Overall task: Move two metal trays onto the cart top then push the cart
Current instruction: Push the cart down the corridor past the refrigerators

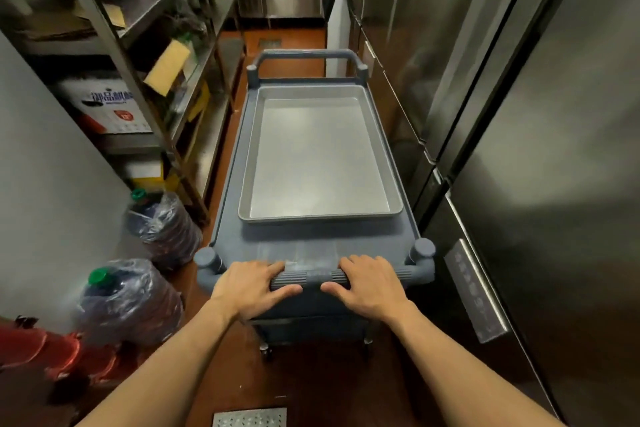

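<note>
left hand: fingers curled over ribbed cart handle, thumb beneath | metal tray: flat on grey cart top; a second one nested under it cannot be told; stiff, light, likely slides | right hand: same wrap | judgement: push evenly, aisle narrow between shelving and steel fridge doors

Both bare forearms are reaching forward to the cart handle. The left hand is wrapping its left half, the right hand its right half, fingers curled over, thumbs pointing inward beneath it.
</note>
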`<state>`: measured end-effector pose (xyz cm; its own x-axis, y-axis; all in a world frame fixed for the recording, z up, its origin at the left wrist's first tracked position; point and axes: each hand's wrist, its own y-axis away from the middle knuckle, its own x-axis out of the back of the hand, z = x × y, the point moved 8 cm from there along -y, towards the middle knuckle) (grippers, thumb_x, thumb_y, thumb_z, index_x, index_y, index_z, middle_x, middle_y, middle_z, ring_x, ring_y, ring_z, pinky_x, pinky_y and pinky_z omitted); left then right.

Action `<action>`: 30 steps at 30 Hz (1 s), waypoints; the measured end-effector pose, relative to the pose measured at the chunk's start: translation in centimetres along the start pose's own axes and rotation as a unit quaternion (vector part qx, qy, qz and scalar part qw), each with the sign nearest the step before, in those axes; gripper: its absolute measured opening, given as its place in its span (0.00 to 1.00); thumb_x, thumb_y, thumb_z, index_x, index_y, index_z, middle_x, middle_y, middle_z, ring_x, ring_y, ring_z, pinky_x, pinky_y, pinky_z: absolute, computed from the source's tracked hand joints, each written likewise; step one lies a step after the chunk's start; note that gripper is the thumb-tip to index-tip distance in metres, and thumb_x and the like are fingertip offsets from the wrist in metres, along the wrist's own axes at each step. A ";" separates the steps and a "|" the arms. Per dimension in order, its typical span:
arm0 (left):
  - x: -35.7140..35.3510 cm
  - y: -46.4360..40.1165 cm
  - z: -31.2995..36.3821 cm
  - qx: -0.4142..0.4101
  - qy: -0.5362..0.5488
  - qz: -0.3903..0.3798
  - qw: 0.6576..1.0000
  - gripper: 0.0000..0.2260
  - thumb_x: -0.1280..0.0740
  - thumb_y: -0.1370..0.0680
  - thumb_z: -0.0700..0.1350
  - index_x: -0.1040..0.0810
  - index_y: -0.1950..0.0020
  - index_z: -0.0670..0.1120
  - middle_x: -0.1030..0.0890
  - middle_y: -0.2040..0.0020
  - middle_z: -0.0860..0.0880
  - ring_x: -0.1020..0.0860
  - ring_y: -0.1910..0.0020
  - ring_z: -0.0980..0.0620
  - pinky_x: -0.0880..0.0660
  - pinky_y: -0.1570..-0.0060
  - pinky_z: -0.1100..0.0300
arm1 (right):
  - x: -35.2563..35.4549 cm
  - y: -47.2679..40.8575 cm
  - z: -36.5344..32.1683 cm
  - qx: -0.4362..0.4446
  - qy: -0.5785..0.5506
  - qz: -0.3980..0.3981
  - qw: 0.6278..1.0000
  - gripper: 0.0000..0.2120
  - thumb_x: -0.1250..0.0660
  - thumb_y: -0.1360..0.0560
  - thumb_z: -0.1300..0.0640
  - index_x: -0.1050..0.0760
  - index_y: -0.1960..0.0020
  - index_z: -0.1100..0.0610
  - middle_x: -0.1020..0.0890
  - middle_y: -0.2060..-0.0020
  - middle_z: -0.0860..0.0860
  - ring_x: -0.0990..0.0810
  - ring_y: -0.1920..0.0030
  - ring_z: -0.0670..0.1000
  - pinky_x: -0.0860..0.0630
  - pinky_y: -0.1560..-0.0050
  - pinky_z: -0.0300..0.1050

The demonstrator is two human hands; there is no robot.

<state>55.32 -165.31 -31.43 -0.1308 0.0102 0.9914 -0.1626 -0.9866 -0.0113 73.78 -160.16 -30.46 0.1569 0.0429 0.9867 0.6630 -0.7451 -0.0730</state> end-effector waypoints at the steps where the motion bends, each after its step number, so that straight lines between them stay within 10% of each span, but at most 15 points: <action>1: 0.1 -1.3 -0.8 -0.001 -0.003 -0.004 1.000 0.28 0.58 0.29 0.79 0.36 0.56 0.57 0.17 0.56 0.52 0.19 0.56 0.46 0.28 0.60 0.51 | 0.0 -1.4 0.6 0.003 0.003 0.005 1.000 0.30 0.53 0.28 0.26 0.30 0.57 0.52 0.20 0.61 0.50 0.22 0.58 0.55 0.37 0.61 0.50; 30: 2.2 -43.4 -22.1 0.003 -0.017 0.044 0.999 0.27 0.57 0.29 0.79 0.37 0.59 0.57 0.20 0.63 0.52 0.20 0.62 0.49 0.35 0.68 0.55 | 0.3 -43.8 20.4 -0.008 -0.005 0.034 0.999 0.31 0.55 0.29 0.24 0.29 0.58 0.50 0.20 0.63 0.49 0.21 0.60 0.53 0.37 0.65 0.48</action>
<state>40.49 -118.91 -31.62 -0.1106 -0.0829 0.9904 -0.1457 -0.9844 -0.0986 59.71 -113.95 -29.88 0.2084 -0.0022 0.9780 0.6388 -0.7569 -0.1378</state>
